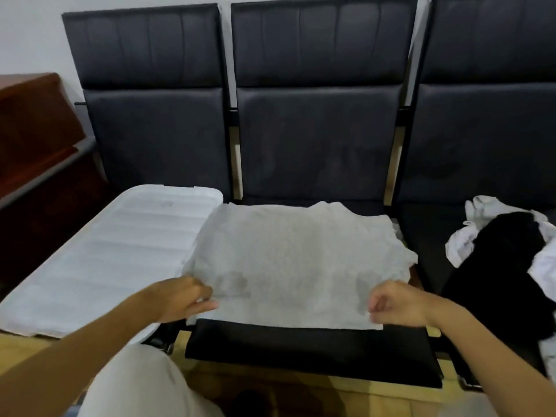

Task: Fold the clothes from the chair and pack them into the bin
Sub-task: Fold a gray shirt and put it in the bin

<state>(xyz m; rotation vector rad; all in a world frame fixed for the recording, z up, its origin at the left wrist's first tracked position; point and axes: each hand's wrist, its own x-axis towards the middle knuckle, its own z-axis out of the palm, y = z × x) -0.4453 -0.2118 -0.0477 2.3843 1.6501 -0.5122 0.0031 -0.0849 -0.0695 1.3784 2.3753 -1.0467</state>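
- A light grey garment is spread flat on the middle seat of a row of 3 dark padded chairs; its near edge lies short of the seat's front lip.
- The garment's near left corner is gripped by the left hand, fingers curled around the cloth and thumb extended over it.
- The near right corner is pinched by the right hand, fingers bunched on the fabric edge.
- A white ribbed bin lid is seen on the left seat, just beside the garment; the garment's left edge overlaps its rim. The bin beneath it cannot be made out.
- A heap of clothes is seen on the right seat: a black piece lies over white pieces, apart from the grey garment.
- A reddish-brown wooden cabinet is seen at far left.
- A knee in pale trousers is seen at the bottom, near the lid's front corner.
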